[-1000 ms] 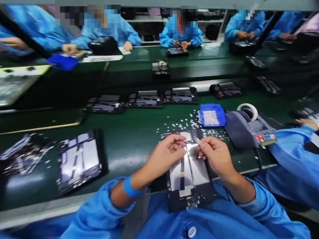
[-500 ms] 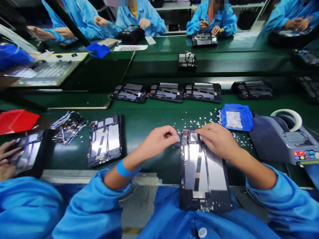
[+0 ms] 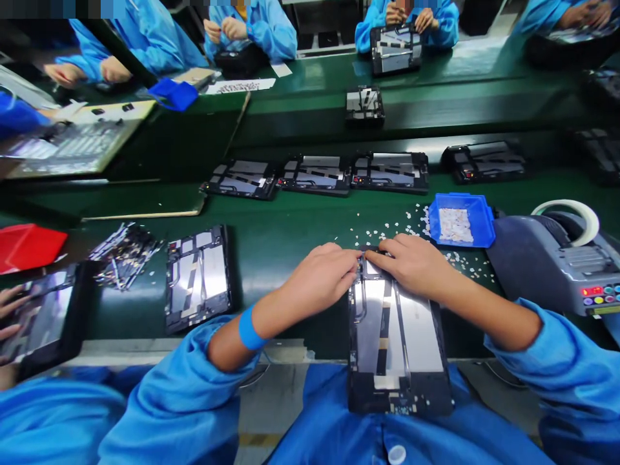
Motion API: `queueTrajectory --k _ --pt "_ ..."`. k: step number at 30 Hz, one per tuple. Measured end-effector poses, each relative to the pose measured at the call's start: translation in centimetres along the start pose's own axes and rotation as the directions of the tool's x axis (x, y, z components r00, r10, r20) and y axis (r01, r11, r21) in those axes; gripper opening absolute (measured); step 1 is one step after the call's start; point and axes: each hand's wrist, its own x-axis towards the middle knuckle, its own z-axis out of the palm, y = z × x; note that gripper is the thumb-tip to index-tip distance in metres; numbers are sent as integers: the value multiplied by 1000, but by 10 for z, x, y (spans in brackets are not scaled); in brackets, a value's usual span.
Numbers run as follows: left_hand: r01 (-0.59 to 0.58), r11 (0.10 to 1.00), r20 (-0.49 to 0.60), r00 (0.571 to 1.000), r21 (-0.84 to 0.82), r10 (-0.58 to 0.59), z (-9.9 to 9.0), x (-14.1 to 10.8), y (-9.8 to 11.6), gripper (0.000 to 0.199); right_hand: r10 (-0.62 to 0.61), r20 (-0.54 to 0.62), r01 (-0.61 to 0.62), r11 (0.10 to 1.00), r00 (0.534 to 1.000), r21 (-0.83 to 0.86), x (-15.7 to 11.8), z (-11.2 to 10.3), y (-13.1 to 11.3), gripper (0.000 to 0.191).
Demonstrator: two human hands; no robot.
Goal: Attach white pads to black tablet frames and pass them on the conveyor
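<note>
An opened tablet (image 3: 421,336), its inner side up, lies tilted over the bench's front edge, its lower end near my blue coat. My left hand (image 3: 332,271), with a blue wristband (image 3: 252,326), has its fingers bent together at the tablet's upper left corner. Whatever lies under those fingertips is hidden. My right hand (image 3: 409,265) curls over the tablet's top edge, its index fingertip close beside the left fingertips. Tiny white pieces (image 3: 382,231) are scattered just beyond the tablet.
A blue bin (image 3: 484,223) of white bits stands beside a grey tape dispenser (image 3: 537,258). Left are another opened tablet (image 3: 213,278), a heap of thin strips (image 3: 123,255) and a red bin (image 3: 31,248). Several tablets (image 3: 314,174) line the back. A neighbour's hand (image 3: 10,316) and co-workers are nearby.
My left hand has moved right, from beside the tablet onto its upper left corner. My right fingertips have shifted left to meet it. Across the bench, a co-worker has raised a tablet.
</note>
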Motion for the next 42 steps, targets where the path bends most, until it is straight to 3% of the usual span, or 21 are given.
queueTrajectory --k 3,6,9,13,26,34,42 --pt "57 992 -37 997 -112 -62 0 3 -2 13 -11 13 11 1000 1000 -6 2 -1 2 34" --pt "188 918 -76 971 -350 -228 1 11 -8 10 -26 31 25 1000 999 8 3 -1 7 33" --pt "301 825 30 945 -479 -327 3 22 -15 10 -37 38 36 999 999 26 2 2 12 32" --pt "354 803 114 932 -479 -343 6 35 -17 10 -27 25 26 999 999 43 0 6 13 34" --pt "412 750 74 895 -518 -440 21 36 -16 13 -33 -21 34 998 999 61 0 8 14 35" --pt "443 665 185 887 -602 -423 16 39 -18 16 -34 0 34 998 999 60 -1 7 14 36" --pt "442 659 176 885 -609 -431 -2 38 -15 18 -30 24 28 998 999 63 0 6 14 35"
